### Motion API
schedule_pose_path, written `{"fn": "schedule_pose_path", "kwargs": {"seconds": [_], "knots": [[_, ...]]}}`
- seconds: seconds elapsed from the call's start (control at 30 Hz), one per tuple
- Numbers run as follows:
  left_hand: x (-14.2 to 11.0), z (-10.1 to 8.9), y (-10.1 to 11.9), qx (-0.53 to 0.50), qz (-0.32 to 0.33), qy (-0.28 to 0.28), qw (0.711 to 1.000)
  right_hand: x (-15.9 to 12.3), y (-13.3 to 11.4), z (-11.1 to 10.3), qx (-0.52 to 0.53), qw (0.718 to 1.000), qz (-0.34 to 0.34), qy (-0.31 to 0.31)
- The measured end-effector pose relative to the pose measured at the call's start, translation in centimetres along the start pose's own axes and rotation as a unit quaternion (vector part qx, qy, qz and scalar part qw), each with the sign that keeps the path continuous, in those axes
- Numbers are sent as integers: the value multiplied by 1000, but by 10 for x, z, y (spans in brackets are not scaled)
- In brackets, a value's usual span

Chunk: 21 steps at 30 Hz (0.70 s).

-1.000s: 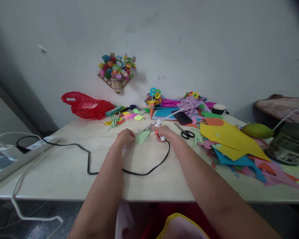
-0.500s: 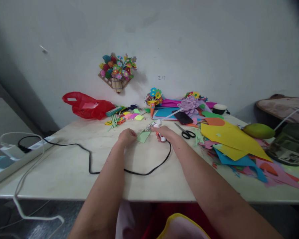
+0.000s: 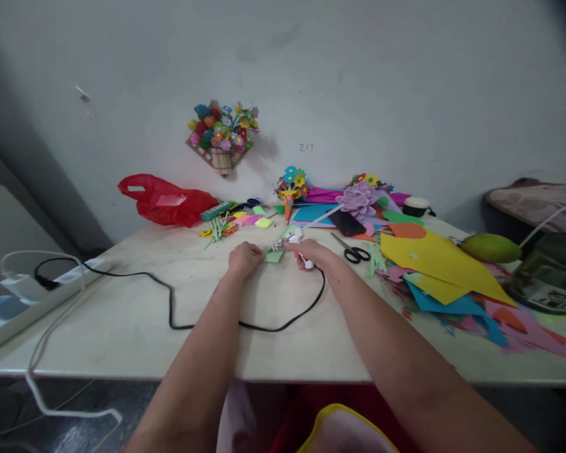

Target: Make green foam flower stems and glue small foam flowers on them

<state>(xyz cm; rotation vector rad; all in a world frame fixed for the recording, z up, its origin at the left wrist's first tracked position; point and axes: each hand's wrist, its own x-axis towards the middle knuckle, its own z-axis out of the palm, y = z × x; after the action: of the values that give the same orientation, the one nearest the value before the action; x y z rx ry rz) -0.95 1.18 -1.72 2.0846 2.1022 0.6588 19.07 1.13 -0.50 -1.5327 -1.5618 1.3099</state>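
Green paper (image 3: 274, 257) touches the left hand's curled fingers (image 3: 258, 251); the right hand (image 3: 309, 253) has its fingers closed round a white glue gun (image 3: 295, 236). "217" (image 3: 306, 148) marks the wall (image 3: 382, 94).

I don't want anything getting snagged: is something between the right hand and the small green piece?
Only the white glue gun that the right hand holds; its front end reaches over the green piece. The black cord runs nearer the table's front edge, outside that gap.
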Motion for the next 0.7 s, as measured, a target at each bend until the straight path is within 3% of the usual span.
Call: {"fn": "schedule_pose_path", "kwargs": {"seconds": [0.27, 0.7], "knots": [[-1, -8, -6, -2, -11, -57, 998, -2, -2, 1, 13, 1000, 1, 19], [0, -8, -8, -20, -21, -63, 998, 2, -2, 0, 14, 999, 13, 39]]}}
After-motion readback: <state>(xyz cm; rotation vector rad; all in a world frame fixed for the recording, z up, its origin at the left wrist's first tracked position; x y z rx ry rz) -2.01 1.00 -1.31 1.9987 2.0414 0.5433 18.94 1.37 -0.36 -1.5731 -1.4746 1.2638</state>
